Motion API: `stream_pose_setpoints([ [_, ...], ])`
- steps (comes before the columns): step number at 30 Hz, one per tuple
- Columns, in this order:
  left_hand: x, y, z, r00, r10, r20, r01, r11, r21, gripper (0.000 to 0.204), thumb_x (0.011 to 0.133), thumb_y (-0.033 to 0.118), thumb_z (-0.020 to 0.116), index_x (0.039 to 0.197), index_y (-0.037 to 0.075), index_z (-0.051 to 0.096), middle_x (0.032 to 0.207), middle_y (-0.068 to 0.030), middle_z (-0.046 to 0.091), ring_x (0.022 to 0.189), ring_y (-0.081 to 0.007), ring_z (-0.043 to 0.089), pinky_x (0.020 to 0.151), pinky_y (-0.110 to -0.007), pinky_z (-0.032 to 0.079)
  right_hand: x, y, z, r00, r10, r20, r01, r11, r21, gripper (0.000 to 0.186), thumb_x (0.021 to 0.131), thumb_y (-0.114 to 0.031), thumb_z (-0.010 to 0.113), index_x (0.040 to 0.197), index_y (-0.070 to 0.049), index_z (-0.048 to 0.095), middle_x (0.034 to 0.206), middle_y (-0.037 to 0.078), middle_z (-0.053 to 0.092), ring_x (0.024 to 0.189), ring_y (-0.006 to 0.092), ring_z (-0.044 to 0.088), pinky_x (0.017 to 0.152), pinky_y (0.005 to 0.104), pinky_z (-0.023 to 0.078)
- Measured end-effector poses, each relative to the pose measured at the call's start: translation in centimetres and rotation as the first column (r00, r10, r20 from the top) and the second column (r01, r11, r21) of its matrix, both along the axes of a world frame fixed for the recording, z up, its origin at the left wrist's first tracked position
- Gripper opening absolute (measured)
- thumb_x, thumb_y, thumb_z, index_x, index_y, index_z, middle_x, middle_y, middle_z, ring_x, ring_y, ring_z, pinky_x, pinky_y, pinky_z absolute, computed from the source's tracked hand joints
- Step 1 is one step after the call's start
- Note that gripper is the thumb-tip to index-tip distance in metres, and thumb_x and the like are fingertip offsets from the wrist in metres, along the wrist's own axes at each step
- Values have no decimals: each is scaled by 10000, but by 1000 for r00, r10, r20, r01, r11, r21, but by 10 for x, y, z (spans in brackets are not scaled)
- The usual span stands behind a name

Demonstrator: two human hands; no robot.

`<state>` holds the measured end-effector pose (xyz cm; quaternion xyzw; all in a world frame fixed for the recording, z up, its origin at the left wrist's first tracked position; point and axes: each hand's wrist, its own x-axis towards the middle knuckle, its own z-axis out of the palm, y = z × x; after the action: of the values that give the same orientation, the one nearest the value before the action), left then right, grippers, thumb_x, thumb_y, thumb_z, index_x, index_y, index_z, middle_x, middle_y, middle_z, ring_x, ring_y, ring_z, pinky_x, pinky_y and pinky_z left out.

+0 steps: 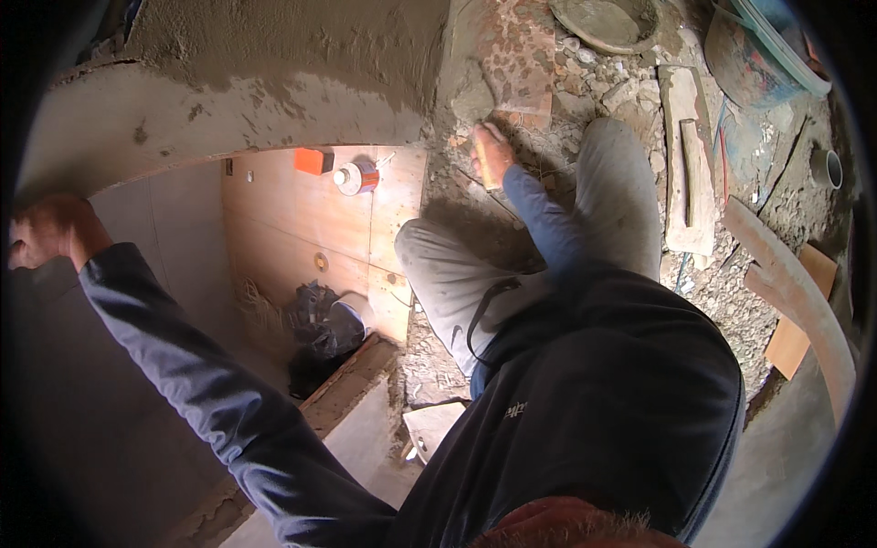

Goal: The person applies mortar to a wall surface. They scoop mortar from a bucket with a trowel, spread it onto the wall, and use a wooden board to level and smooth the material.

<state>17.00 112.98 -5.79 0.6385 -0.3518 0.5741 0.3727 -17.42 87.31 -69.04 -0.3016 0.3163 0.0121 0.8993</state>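
Low beside my bent knees, my right hand [492, 153] is closed around the pale handle of a trowel [489, 169]. The blade end seems to be under a lump of grey wet mortar [471, 96], at the border of a reddish, mortar-smeared board [519, 55]. Far out to the left, my left hand [57, 230] is curled at the lower edge of the freshly plastered wall [274, 55]. What its fingers grip, if anything, is hidden near the dark rim of the picture.
Below on the left lies a wooden floor [274, 205] with a white bottle [354, 177], an orange box [313, 162] and a black plastic bag [315, 320]. Rubble covers the right side, with a mortar pan [603, 26], a plastic bucket [758, 55], a plank [681, 164] and a curved strip [795, 292].
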Motion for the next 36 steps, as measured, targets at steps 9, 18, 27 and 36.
stream_pose_setpoints([
  [9,-14,-20,19,823,-563,-79,547,822,-159,642,882,101,522,1470,24,276,971,-146,537,813,-232,529,720,-401,485,14,-3,45,896,-436,79,424,792,-439,611,918,-261,611,1447,-55,385,998,126,619,781,203,606,636,319,537],
  [18,-60,-63,-12,987,-141,-73,132,985,-114,692,900,125,521,1514,39,214,1099,-151,522,899,-229,538,802,-368,486,88,14,118,918,-320,234,396,773,-495,543,904,-194,628,1361,-38,379,873,98,578,537,142,545,429,309,463],
  [27,-79,-86,-24,985,-150,-91,138,983,-121,748,899,131,524,1541,34,153,1243,-171,497,977,-251,544,866,-371,477,42,-34,40,958,-81,273,94,995,-34,471,979,-395,555,1319,-95,427,930,53,521,651,129,506,509,304,457],
  [36,-69,-59,-7,976,-210,-61,208,977,-33,823,893,185,560,1559,38,99,1364,-190,464,1064,-286,551,936,-393,472,102,44,48,975,-154,160,41,834,550,495,883,-494,695,1066,-86,483,761,-36,421,554,57,432,473,250,399],
])
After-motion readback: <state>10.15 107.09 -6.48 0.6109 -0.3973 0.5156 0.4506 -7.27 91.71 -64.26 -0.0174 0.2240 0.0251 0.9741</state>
